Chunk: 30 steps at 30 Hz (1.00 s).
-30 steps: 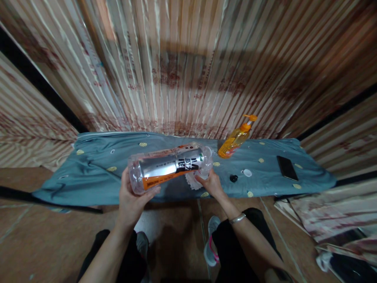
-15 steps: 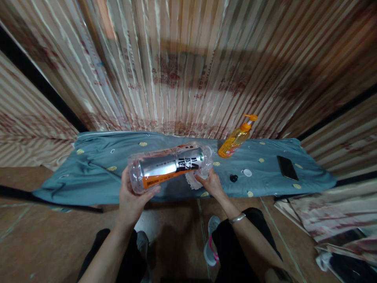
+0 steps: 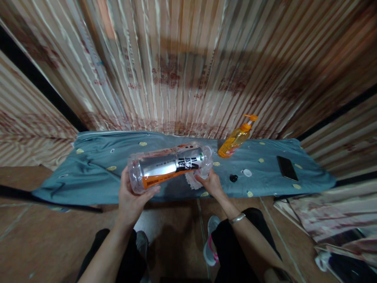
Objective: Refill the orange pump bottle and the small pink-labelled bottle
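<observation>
A large clear plastic bottle with a silver, orange and black label lies tilted on its side in the air, its neck to the right. My left hand is wrapped round its base end. At the neck end, my right hand is closed on a clear plastic piece with a scalloped edge. Whether the right fingers also touch the bottle's neck I cannot tell. Just beyond the neck stands a pump bottle of orange liquid.
Below the hands is a blue-green cloth-covered surface. To the right on it lie a small black object, a white oval piece and a dark phone. A striped curtain hangs behind; dark bars flank both sides.
</observation>
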### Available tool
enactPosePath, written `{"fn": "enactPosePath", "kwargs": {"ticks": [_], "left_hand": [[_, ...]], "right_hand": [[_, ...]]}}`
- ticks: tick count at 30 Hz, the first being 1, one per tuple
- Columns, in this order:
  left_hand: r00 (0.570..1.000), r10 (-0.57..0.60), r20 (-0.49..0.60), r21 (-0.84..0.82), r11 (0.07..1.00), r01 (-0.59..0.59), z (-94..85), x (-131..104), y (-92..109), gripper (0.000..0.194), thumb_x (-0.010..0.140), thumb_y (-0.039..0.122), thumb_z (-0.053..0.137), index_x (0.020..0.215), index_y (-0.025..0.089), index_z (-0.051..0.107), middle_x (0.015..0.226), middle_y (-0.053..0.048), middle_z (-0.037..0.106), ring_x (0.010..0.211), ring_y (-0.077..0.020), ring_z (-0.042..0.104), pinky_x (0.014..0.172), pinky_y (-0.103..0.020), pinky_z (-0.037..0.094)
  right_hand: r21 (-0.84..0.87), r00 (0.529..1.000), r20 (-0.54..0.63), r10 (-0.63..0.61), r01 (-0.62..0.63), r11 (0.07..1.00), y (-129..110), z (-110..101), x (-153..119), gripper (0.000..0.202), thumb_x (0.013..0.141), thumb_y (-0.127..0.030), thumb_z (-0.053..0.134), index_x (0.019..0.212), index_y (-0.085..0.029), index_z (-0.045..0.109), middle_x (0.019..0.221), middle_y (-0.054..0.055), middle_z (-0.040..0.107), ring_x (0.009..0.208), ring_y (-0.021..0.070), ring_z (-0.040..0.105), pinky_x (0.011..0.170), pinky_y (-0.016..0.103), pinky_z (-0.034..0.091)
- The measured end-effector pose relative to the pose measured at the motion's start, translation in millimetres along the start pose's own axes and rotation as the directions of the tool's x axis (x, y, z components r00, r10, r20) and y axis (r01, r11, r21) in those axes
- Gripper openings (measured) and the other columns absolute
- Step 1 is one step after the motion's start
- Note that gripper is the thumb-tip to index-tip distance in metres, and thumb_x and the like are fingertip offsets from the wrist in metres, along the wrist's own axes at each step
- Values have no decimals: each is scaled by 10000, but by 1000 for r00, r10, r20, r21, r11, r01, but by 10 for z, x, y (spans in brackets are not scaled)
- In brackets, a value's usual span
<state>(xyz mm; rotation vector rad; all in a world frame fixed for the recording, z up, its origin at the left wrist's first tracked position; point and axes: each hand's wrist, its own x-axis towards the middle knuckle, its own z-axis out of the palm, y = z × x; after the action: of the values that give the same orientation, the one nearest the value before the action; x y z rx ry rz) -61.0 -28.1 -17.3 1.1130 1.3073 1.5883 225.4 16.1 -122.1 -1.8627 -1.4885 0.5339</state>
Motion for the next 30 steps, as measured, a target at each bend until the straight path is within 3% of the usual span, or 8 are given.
{"fn": "enactPosePath", "kwargs": {"ticks": [15,25,30], "left_hand": [[1000,0,26,-28,1000,1,-5,3,-27,901,470,316,992,1253,181,567,1213,-109,690,1192,-341,676,1020,-477,600],[1000,-1,14,-19,1000,1,16,9,13,840,428,293,989,1141,191,556,1135,-91,707,1116,-328,713,934,-447,633],[999,52,16,-2,999,-52,10,19,5,716,454,300,989,1024,185,573,1059,-85,711,1098,-331,713,918,-442,637]], "right_hand": [[12,999,38,18,-18,1000,-54,-43,-1,725,795,-363,803,1425,-126,533,1179,150,801,1091,337,774,901,413,602],[20,1000,20,8,-8,1000,-30,-29,0,675,774,-324,824,1378,-150,577,1153,146,802,1092,359,775,906,429,607],[53,1000,14,-14,13,998,-37,-32,-5,675,779,-307,821,1390,-169,570,1167,148,798,1100,359,770,913,447,607]]}}
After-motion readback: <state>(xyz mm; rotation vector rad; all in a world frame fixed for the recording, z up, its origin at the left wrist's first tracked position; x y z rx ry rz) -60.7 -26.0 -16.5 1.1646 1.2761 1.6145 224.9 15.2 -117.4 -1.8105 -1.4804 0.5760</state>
